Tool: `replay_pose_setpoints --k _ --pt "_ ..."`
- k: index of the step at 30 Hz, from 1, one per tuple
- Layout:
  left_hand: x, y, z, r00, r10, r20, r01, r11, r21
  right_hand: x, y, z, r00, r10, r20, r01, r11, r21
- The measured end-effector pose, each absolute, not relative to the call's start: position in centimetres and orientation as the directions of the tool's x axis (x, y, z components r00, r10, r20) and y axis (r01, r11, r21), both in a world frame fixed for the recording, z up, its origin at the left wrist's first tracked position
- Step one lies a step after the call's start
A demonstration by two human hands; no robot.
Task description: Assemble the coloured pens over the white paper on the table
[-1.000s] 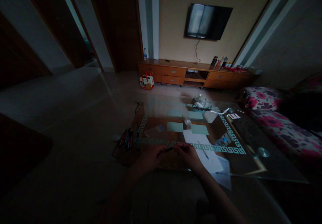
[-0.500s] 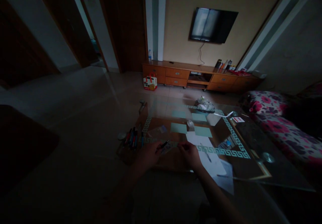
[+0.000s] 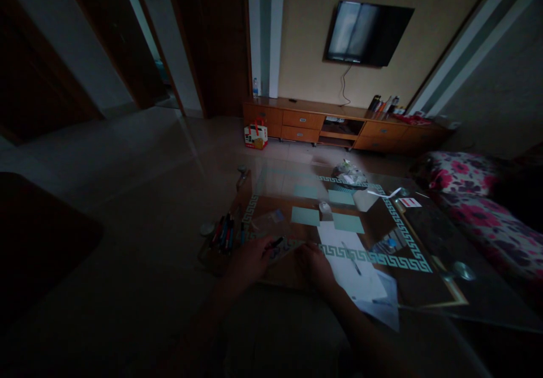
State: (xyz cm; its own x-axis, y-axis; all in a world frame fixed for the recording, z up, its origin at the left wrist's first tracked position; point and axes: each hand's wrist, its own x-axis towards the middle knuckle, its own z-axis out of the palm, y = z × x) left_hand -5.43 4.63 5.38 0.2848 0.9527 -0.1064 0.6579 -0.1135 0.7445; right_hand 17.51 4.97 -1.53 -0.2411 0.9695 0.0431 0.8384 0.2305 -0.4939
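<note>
Low in the middle, the left hand (image 3: 250, 262) pinches a thin pen (image 3: 275, 245). It seems light and stiff, best held by its middle. The right hand (image 3: 316, 263) is too dark to tell.

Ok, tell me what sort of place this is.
Probably a home living room: wall-mounted television above a low wooden cabinet, floral sofa, glass coffee table where the left hand holds a pen.

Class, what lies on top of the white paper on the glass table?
A pen lies on the white paper; the right hand covers its left edge, hiding anything there.
</note>
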Motion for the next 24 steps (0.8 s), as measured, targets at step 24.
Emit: replay_pose_setpoints --k 24 --pt "-5.12 4.38 5.73 0.306 0.948 -0.084 0.781 -0.199 0.592 17.57 4.69 -1.41 -0.237 0.965 0.108 0.852 0.26 -0.454"
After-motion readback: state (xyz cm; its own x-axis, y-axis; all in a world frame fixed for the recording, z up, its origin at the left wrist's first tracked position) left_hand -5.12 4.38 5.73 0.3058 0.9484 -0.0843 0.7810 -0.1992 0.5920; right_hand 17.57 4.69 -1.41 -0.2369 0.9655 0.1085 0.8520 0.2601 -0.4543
